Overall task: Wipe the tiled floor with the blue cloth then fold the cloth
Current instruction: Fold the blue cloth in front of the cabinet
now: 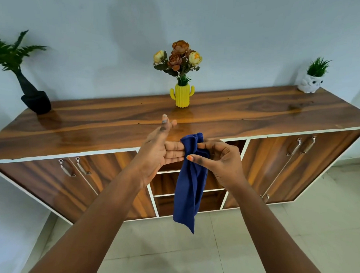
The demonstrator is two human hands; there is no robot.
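The blue cloth (190, 185) hangs bunched in the air in front of the wooden sideboard, its lower corner dangling above the tiled floor (242, 240). My right hand (219, 160) pinches the cloth's upper end between thumb and fingers. My left hand (160, 152) is just to the left of it, fingers spread, with the lower fingertips touching the cloth's left edge and the index finger and thumb raised free.
A long wooden sideboard (114, 121) with handled doors and open middle shelves stands against the wall. On top are a yellow cactus vase with flowers (181, 94), a black potted plant (33, 98) at left and a white owl planter (310, 84) at right.
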